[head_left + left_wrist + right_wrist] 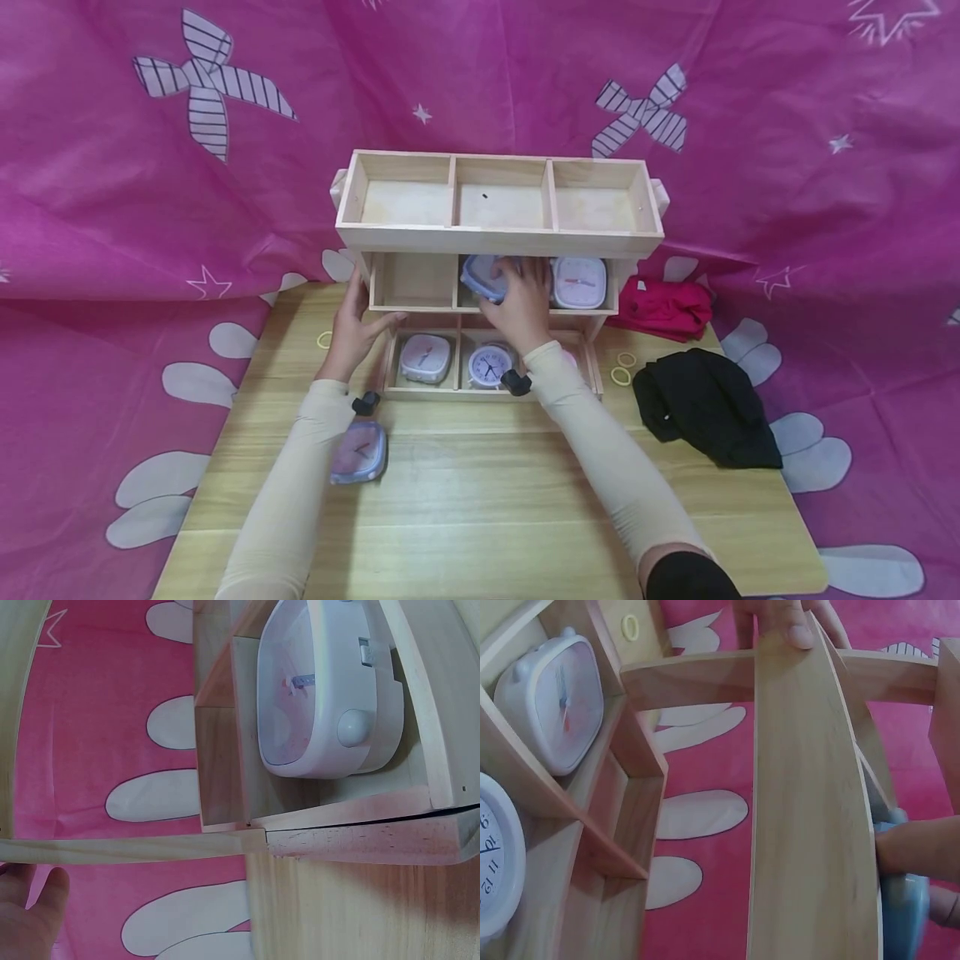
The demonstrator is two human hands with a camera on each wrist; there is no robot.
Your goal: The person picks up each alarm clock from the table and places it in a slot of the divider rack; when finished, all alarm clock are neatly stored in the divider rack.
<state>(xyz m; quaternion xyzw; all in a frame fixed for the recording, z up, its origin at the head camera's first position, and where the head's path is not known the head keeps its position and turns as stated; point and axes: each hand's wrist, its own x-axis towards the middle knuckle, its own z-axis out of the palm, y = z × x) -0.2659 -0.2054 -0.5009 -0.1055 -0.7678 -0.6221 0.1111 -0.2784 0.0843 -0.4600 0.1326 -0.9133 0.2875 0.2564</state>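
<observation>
Table (480, 500) under pink cloth (112, 208) backdrop. Wooden shelf (498, 229) stands at table's far side, three tiers. Black cloth (705, 404) lies right of shelf. Right hand (520, 302) grips blue clock (480, 277) in middle tier, centre compartment. Left hand (354, 321) rests on shelf's left edge, fingers relaxed, holding nothing.

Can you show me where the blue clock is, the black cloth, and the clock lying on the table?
blue clock (480, 277): head view, on its rim left of the right hand.
black cloth (705, 406): head view, middle of the crumpled heap.
clock on the table (360, 452): head view, on its face.
</observation>
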